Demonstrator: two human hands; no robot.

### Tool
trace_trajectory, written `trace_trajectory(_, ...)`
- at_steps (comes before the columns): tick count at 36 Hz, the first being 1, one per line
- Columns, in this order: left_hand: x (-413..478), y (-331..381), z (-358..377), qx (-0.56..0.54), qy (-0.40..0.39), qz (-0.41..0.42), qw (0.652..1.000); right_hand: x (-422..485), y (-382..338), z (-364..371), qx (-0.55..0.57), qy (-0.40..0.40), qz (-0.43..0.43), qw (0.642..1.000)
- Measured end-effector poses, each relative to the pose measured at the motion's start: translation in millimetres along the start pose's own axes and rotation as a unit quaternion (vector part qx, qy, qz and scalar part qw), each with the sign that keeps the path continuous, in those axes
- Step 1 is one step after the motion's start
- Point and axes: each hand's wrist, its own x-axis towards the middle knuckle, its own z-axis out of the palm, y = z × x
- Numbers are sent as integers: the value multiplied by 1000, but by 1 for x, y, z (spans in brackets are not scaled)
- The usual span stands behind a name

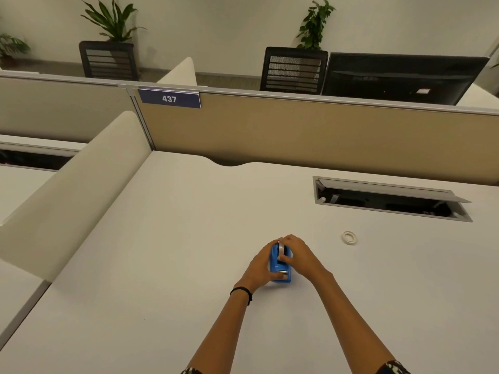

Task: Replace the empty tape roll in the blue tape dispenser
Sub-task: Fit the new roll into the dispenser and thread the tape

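Hands, my left hand [261, 264] bracing blue tape dispenser [280, 265], right hand [297, 255] pinching tape roll [281, 251]; roll may jam if tilted.

Dim warm overhead light, soft shadows, wide-angle edge warp, slight blur.

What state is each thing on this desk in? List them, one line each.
blue tape dispenser: upright on the desk, roll seated in it.
tape roll: in the dispenser.
left hand: gripping the dispenser's side.
right hand: fingers on the roll.
empty core: lying flat, apart.
cable hatch: lid open.
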Motion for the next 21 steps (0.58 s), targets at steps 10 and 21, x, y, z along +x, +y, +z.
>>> trace_trajectory(10, 0, 0, 0, 1, 1, -9, 1000, -2, 1, 0, 91, 61, 25, 994)
trace_trajectory(21, 0, -1, 0, 8, 1, -15, 1000, -3, 0, -1, 117, 124, 16, 985)
